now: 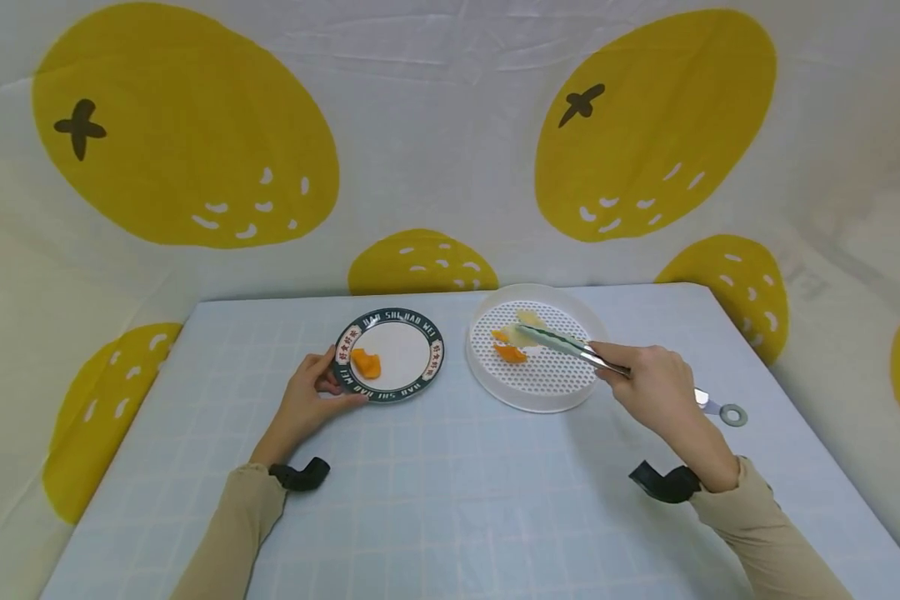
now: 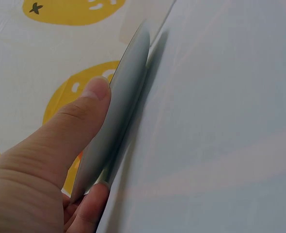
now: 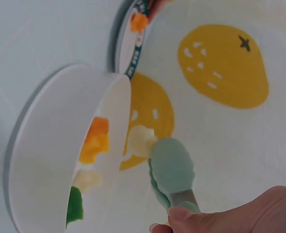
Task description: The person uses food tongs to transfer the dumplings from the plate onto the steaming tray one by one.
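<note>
My left hand holds the rim of a round plate with a dark green lettered border, thumb at the near edge and fingers at the left side. An orange food piece lies on the plate's left part. My right hand grips metal tongs with pale green tips. Between those tips is a pale, whitish food piece, above a white perforated steamer basket. Inside the basket are orange pieces, another pale piece and a green piece, the green one visible only in the right wrist view.
The tongs' ringed handle end sticks out behind the right hand. A pale blue checked cloth covers the table. Behind it hangs a white sheet with large yellow fruit prints. The plate stands left of the basket, with a small gap between them.
</note>
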Available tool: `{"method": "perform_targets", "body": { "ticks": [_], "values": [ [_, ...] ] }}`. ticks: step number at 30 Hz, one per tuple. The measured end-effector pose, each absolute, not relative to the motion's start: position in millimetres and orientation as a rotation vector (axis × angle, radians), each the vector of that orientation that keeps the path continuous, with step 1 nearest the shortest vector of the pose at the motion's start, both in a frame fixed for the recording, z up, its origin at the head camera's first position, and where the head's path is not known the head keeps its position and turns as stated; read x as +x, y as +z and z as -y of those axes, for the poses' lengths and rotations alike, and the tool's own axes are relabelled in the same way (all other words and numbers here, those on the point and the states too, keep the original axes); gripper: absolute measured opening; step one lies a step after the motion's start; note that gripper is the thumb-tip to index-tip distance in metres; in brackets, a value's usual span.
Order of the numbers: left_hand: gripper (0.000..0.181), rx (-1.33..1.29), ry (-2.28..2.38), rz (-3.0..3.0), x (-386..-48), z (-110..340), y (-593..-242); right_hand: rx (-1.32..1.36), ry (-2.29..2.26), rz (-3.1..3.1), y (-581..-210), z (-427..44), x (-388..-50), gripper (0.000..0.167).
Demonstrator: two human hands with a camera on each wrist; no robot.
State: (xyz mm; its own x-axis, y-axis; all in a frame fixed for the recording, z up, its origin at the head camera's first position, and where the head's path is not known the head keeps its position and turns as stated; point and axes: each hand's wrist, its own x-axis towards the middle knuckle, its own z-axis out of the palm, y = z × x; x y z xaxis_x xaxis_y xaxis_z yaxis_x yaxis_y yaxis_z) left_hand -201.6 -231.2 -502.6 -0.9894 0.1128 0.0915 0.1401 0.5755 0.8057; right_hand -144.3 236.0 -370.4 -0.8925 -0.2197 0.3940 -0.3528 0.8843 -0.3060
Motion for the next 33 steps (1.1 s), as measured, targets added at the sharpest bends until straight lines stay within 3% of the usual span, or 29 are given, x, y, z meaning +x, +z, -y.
{"method": "perform_targets", "body": {
  "ticks": [16,33],
  "values": [
    [0.109,-0.218,-1.421,2.751,-201,231,-502,0.349,0.355,2.88,-384,-278,-143,0.028],
    [0.11,-0.202,-1.429,2.756,-200,232,-501,0.298,0.38,2.995,-378,-276,-141,0.04]
  ]
}}
